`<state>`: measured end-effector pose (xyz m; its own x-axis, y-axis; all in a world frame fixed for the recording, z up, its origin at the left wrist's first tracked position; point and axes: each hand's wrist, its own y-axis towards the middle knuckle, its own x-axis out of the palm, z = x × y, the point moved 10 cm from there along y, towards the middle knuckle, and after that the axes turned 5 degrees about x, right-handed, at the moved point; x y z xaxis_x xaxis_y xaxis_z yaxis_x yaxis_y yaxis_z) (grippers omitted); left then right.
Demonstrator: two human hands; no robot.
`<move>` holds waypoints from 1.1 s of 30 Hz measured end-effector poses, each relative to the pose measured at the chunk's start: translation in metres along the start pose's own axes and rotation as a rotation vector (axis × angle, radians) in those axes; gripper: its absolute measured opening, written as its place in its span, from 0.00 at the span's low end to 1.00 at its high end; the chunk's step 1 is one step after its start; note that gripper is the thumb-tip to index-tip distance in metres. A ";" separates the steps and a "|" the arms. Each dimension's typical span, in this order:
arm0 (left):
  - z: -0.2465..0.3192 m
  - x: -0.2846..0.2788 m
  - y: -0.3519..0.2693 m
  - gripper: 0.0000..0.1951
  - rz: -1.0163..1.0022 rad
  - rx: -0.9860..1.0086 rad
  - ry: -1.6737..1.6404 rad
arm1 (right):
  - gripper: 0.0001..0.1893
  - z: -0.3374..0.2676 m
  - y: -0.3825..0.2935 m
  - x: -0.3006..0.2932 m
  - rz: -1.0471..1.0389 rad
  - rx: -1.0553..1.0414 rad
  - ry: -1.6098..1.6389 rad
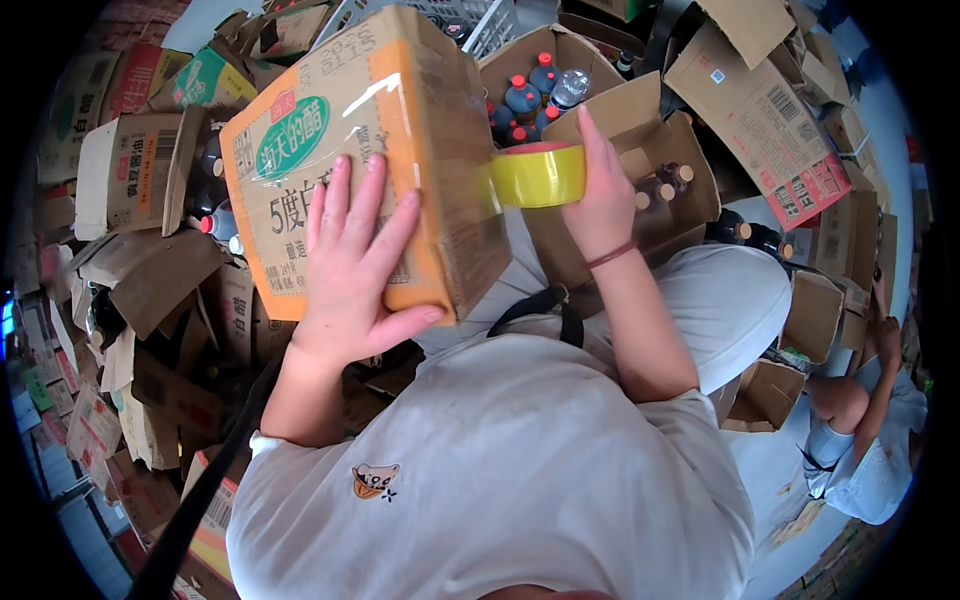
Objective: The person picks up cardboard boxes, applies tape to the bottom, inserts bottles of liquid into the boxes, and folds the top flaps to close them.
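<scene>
A tilted cardboard carton [442,142] with orange edges and printed writing stands before me, its lower end near my legs. My left hand [352,277] lies flat on its printed face, fingers spread, thumb by the lower corner. In my right hand [600,180] is a roll of yellow packing tape [541,176], right beside the carton's side face. My right thumb points up along the roll; the other fingers are mostly hidden. Glossy tape shows on the carton near the roll, but where the strip ends is blurred.
Beyond the roll, an open carton [499,56] holds bottles with red caps [523,94]. Another open carton [697,161] has dark bottles [664,187]. Cartons [131,176] pile up at left. A white plastic basket [495,26] stands behind. At far right sits another person [870,442].
</scene>
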<state>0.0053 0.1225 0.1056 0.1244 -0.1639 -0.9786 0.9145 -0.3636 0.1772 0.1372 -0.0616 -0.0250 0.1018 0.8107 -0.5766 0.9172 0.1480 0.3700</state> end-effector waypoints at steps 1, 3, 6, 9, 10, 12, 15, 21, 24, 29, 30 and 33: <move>-0.006 -0.003 -0.003 0.48 0.032 0.018 -0.025 | 0.40 -0.001 0.001 -0.002 0.004 0.014 0.192; -0.029 -0.008 -0.015 0.50 0.115 0.047 -0.161 | 0.39 -0.007 0.003 -0.002 0.008 0.032 0.581; -0.066 -0.019 -0.036 0.48 0.236 -0.010 -0.367 | 0.34 -0.003 -0.003 0.032 -0.116 0.237 1.152; -0.089 -0.028 -0.051 0.43 0.323 -0.104 -0.524 | 0.27 -0.022 -0.005 0.045 -0.154 -0.017 0.839; -0.088 -0.033 -0.048 0.41 0.360 -0.207 -0.619 | 0.25 -0.021 -0.005 0.049 -0.150 0.075 0.919; -0.065 -0.049 -0.033 0.41 0.407 -0.296 -0.690 | 0.21 -0.023 -0.002 0.054 -0.152 0.184 1.046; -0.029 -0.041 -0.002 0.48 0.157 -0.180 -0.301 | 0.18 -0.024 0.010 0.033 -0.104 0.131 1.008; -0.031 -0.016 0.002 0.51 0.139 -0.268 -0.273 | 0.14 -0.071 0.032 -0.109 0.298 -0.248 0.475; -0.019 -0.018 0.016 0.51 0.124 -0.320 -0.227 | 0.11 -0.088 0.022 -0.151 0.396 -0.274 0.426; -0.006 -0.014 0.024 0.51 0.136 -0.309 -0.137 | 0.20 -0.110 -0.001 -0.182 0.389 -0.243 0.285; -0.004 -0.014 0.026 0.51 0.134 -0.310 -0.127 | 0.21 -0.113 -0.001 -0.186 0.388 -0.264 0.283; -0.004 -0.013 0.025 0.51 0.129 -0.317 -0.108 | 0.21 -0.117 -0.002 -0.187 0.407 -0.211 0.251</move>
<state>0.0281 0.1192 0.1228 0.2211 -0.2919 -0.9306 0.9700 -0.0333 0.2409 0.0707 -0.1474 0.1677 0.3143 0.9335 -0.1727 0.7223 -0.1170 0.6817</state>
